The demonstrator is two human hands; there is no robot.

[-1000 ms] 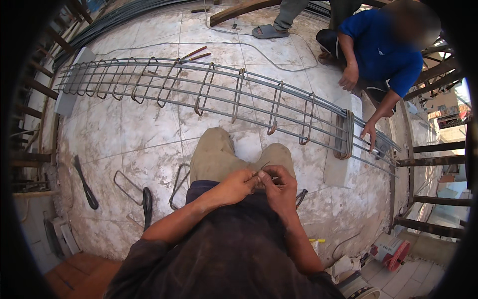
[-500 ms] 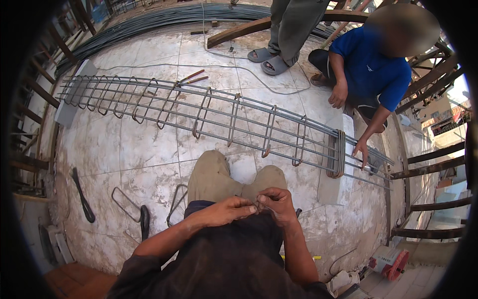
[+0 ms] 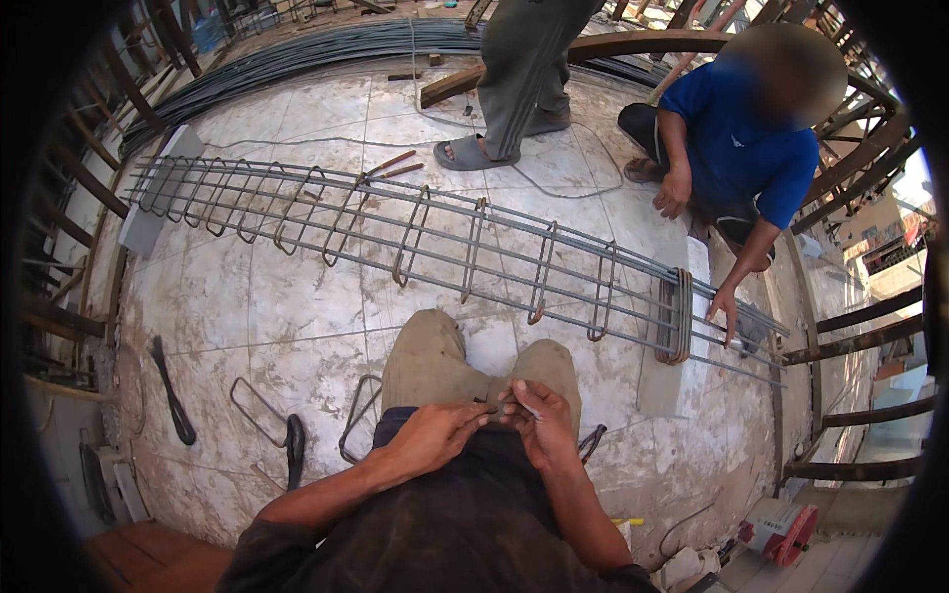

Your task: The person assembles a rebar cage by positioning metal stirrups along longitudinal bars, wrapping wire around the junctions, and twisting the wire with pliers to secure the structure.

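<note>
My left hand (image 3: 443,435) and my right hand (image 3: 542,423) meet over my lap, fingertips pinched close together. Something thin and dark may be between the fingers, too small to make out. Beyond my knees a long rebar cage (image 3: 471,252) lies across the floor, its stirrups spaced along the bars. Several stirrups are bunched (image 3: 684,316) at its right end. Pincers with reddish handles (image 3: 393,167) rest at the cage's far side. A co-worker's hand (image 3: 725,314) touches the bars at the right end.
White blocks (image 3: 158,203) support the cage ends. Loose bent stirrups (image 3: 255,407) and black wire bundles (image 3: 172,390) lie to my left. Behind the cage run a cable (image 3: 326,141), long bars (image 3: 326,54) and another person's sandalled foot (image 3: 474,153). A red-and-white reel (image 3: 781,532) sits lower right.
The standing person has stepped to the left. My right hand has turned, its fingers more lifted and loosened, while both hands stay together over my lap. My view has shifted slightly.
</note>
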